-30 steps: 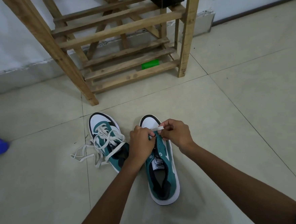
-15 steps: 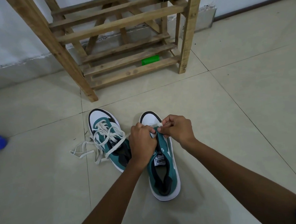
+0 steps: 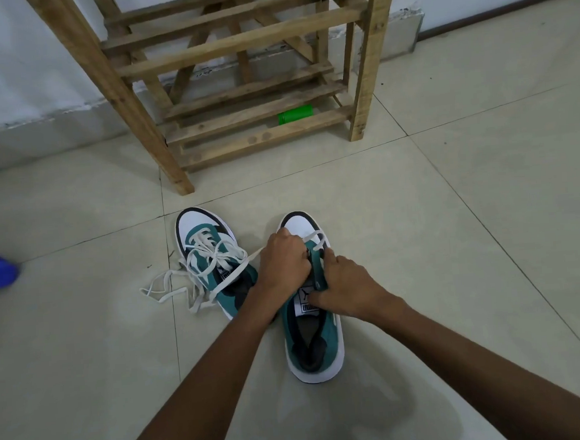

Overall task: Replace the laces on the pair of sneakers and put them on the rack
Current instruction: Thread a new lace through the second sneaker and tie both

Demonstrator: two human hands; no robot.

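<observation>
Teal suede sneaker (image 3: 319, 334) on tiled floor (image 3: 455, 242): left hand (image 3: 285, 265) grips flat white lace (image 3: 312, 239); right hand (image 3: 350, 286) pinches its tongue.

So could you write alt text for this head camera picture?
Two hands thread a white lace through the right sneaker on a tiled floor; the left sneaker sits loosely laced beside it, before a wooden rack.

Two sneakers side by side on the floor (image 3: 489, 240) — left sneaker (image 3: 208, 246), right sneaker (image 3: 314, 348) — rack (image 3: 235, 45) behind them.
</observation>
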